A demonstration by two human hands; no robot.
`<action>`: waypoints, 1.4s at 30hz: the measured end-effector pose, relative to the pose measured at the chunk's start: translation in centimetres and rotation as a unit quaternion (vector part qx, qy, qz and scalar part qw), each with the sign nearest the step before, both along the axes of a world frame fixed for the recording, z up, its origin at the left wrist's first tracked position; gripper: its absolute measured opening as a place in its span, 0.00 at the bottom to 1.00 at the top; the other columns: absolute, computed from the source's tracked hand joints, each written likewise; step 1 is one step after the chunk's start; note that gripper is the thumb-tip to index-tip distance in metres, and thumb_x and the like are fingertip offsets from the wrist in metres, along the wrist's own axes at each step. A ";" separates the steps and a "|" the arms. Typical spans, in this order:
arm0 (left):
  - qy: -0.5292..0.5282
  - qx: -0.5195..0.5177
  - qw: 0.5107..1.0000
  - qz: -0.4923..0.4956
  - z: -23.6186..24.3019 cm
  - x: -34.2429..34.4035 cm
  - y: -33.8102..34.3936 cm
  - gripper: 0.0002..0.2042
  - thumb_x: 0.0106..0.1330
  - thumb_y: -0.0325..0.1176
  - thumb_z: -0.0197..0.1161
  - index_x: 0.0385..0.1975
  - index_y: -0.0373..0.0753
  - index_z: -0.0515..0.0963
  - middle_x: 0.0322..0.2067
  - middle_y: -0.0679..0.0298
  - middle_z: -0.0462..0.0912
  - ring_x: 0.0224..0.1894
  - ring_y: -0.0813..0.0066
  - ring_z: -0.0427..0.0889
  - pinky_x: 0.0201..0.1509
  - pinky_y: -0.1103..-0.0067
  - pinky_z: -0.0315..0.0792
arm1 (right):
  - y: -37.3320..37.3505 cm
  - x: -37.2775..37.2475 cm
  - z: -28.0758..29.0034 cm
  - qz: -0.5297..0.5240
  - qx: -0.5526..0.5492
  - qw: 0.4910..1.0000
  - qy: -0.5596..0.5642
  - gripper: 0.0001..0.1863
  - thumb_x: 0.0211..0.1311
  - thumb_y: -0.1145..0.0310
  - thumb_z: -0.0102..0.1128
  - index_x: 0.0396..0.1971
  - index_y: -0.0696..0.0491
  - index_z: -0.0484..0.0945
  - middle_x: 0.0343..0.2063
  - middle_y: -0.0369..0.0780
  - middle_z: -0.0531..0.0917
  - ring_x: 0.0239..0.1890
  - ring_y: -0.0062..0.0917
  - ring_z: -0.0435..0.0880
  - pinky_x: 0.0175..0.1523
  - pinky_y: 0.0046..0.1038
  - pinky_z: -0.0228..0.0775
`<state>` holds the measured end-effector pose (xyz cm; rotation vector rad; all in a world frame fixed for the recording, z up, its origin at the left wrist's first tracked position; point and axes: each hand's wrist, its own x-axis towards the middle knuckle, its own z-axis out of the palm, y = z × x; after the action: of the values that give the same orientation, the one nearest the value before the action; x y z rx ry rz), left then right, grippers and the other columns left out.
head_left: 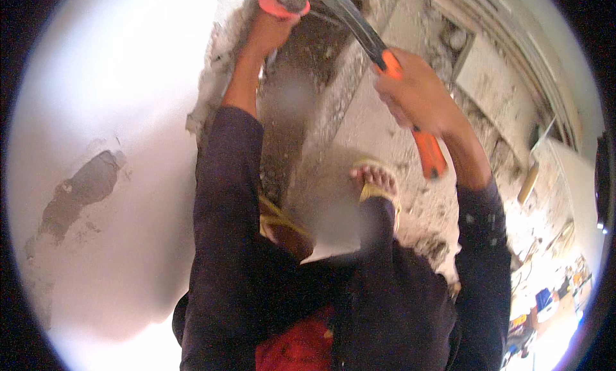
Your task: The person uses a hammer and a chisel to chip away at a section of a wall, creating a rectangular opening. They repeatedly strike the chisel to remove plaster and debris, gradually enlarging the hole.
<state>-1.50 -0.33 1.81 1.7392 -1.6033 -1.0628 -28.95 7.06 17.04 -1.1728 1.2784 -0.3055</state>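
My left hand is closed around a chisel at the top of the view, beside the wall. Its round red hand guard sits just above my fist, and its tip cannot be seen. On the right, my right hand grips a hammer by its orange and black handle. The hammer slants up and left toward the chisel; its head is blurred near the top edge, so I cannot tell whether it touches the chisel. A dug-out strip of dark rubble runs below both hands along the wall's foot.
A white wall with a bare grey patch rises at left. My sandalled foot stands on the dusty floor. Broken slabs and long pipe-like lengths lie at right, near a wooden-handled tool. Clutter fills the lower right.
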 end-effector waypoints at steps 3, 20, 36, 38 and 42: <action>-0.012 -0.068 0.997 -0.035 -0.5 -0.5 2.2 0.18 0.56 0.34 0.62 0.45 0.37 0.70 0.25 0.69 0.74 0.19 0.82 0.73 0.20 0.81 0.70 | 0.2 -1.2 1.4 -0.104 -0.099 0.990 -0.008 0.08 0.52 0.69 0.54 0.23 0.58 0.69 0.10 0.34 0.69 0.11 0.18 0.68 0.17 0.25 0.62; -0.097 -0.065 0.993 0.023 0.1 -7.1 12.7 0.15 0.50 0.33 0.65 0.38 0.37 0.74 0.36 0.53 0.79 0.41 0.57 0.78 0.46 0.71 0.71 | 7.2 -6.5 4.9 -0.204 0.132 0.967 -0.082 0.08 0.53 0.73 0.51 0.32 0.53 0.64 0.12 0.29 0.66 0.09 0.11 0.62 0.12 0.17 0.53; -0.065 -0.041 0.958 -0.276 11.3 -7.5 15.0 0.10 0.50 0.31 0.60 0.32 0.35 0.75 0.35 0.49 0.77 0.39 0.49 0.77 0.43 0.64 0.72 | 16.3 -6.2 5.3 -0.241 -0.013 0.970 -0.004 0.12 0.54 0.74 0.50 0.39 0.59 0.66 0.13 0.31 0.68 0.09 0.12 0.64 0.13 0.15 0.54; -0.086 -0.027 0.949 -0.303 12.0 -6.3 15.0 0.10 0.50 0.31 0.60 0.31 0.34 0.75 0.34 0.48 0.78 0.40 0.48 0.77 0.42 0.64 0.72 | 16.5 -5.8 6.7 -0.239 -0.053 0.969 -0.010 0.13 0.55 0.73 0.51 0.41 0.59 0.66 0.14 0.31 0.68 0.09 0.11 0.64 0.13 0.15 0.55; -0.075 -0.004 0.935 -0.346 14.1 -4.9 15.0 0.11 0.51 0.33 0.60 0.32 0.35 0.76 0.34 0.48 0.78 0.40 0.49 0.77 0.40 0.64 0.72 | 16.6 -3.6 8.1 -0.285 -0.110 0.952 0.000 0.14 0.59 0.68 0.51 0.43 0.57 0.67 0.15 0.30 0.68 0.13 0.10 0.65 0.16 0.14 0.55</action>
<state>-6.37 14.68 15.92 1.2809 -2.4060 -1.2352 -32.53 23.70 25.14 -0.9608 1.5981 -0.8904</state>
